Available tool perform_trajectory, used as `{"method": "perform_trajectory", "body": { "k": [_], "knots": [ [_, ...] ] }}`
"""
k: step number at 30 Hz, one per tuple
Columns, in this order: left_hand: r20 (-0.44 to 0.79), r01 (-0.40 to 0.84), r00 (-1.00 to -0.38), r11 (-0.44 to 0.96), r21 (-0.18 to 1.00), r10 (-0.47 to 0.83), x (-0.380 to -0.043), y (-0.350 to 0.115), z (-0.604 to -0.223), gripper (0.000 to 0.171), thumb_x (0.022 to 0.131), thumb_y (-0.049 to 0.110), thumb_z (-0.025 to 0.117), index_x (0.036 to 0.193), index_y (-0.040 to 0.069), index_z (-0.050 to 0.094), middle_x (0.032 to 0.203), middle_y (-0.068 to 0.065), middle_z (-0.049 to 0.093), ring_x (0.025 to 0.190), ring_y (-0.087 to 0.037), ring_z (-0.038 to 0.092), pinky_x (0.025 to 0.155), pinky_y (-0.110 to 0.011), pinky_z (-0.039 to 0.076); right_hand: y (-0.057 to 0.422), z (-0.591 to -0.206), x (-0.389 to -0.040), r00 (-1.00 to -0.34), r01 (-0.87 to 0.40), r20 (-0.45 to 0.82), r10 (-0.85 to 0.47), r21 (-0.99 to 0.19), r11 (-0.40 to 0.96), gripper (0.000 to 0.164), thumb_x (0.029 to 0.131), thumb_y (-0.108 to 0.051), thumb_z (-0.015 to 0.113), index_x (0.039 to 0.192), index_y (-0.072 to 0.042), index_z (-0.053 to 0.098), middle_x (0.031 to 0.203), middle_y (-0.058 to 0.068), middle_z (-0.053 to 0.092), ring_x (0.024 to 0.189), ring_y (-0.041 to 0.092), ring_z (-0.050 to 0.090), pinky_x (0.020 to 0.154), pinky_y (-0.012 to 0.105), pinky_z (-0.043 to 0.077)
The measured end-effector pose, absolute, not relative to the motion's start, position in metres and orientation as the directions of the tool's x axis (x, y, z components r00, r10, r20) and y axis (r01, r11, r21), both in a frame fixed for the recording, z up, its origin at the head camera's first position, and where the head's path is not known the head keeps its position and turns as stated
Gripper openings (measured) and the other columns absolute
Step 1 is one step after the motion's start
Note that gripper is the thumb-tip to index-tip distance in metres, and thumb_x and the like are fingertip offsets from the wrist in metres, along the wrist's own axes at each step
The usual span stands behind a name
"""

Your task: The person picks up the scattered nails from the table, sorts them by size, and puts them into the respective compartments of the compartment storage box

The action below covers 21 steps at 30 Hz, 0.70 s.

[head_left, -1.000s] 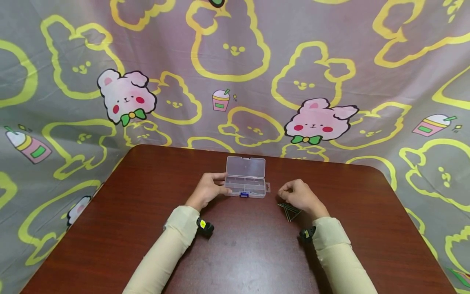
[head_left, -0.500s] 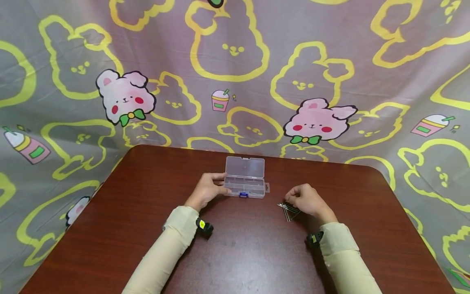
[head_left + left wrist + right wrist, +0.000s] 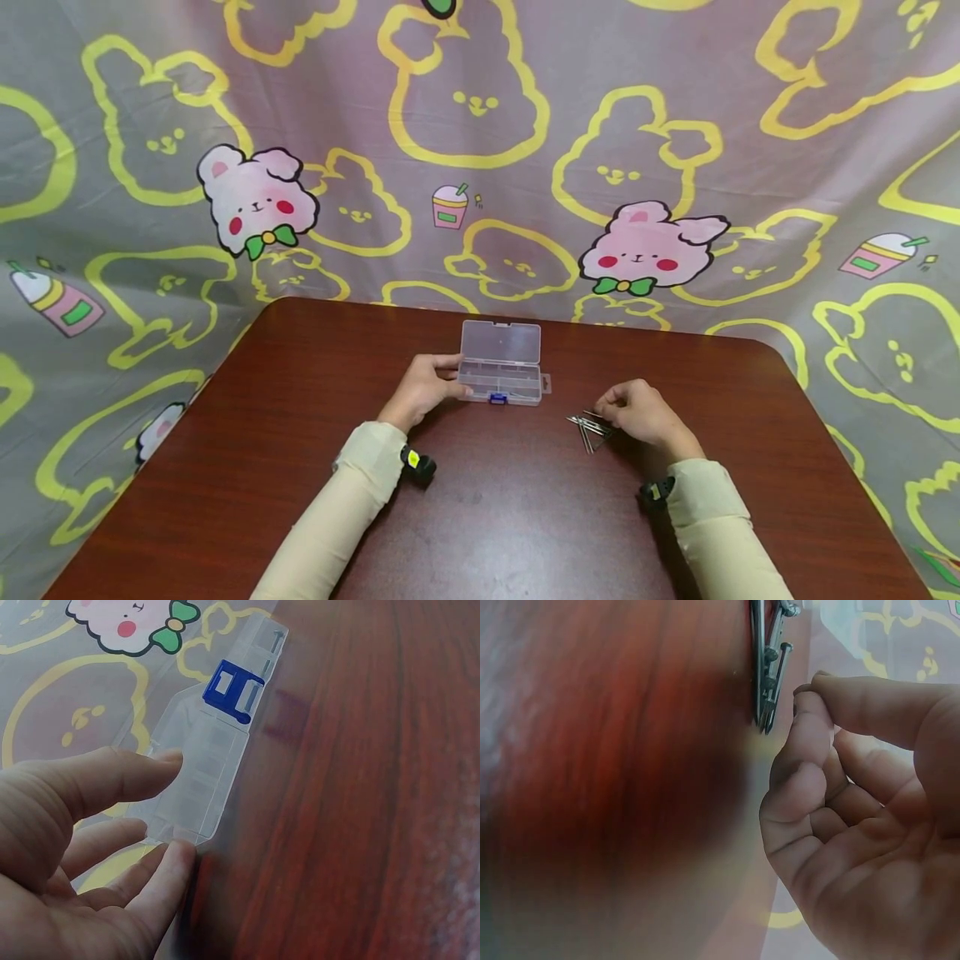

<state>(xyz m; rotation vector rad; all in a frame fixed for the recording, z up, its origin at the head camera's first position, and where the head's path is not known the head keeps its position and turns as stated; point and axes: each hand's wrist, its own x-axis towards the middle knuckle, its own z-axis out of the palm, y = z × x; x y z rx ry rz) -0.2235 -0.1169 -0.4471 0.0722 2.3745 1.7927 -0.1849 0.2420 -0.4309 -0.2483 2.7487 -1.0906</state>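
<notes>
A clear plastic compartment box (image 3: 517, 385) stands on the table with its lid (image 3: 501, 342) raised. Its blue latch (image 3: 232, 691) is at the front. My left hand (image 3: 420, 387) holds the box's left end between thumb and fingers. In the left wrist view, a few nails (image 3: 276, 641) show through the wall beyond the latch. To the right of the box lies a small pile of metal nails (image 3: 587, 432). Over its right side, my right hand (image 3: 637, 410) pinches what looks like one nail (image 3: 589, 412); the right wrist view hides it behind thumb and forefinger.
The brown wooden table (image 3: 480, 517) reaches back to a hanging cloth (image 3: 480, 150) with cartoon prints. A hang tab (image 3: 546, 383) juts from the box's right end. Black wrist cameras sit at both cuffs.
My right hand has shifted to the right and slightly nearer across the nail pile, uncovering more of it. My left hand and the box stay in place.
</notes>
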Motion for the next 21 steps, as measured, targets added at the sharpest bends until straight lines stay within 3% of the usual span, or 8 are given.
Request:
{"method": "perform_trajectory", "body": {
  "k": [21],
  "knots": [
    [-0.096,-0.052,-0.985,0.278,0.959,0.144,-0.2232,-0.1168,-0.4481,0.067,0.073,-0.004,0.086,0.136,0.003,0.064,0.137,-0.01,0.061,0.117,-0.029,0.059,0.074,-0.029,0.055,0.2507,-0.4357,-0.1805,-0.974,-0.095,-0.102,-0.201,-0.624,0.776,0.004,0.087,-0.014,0.077,0.085,-0.01,0.076,0.079,-0.003,0.069,0.075,0.016,0.058,0.068,0.036,0.048]
  ]
}}
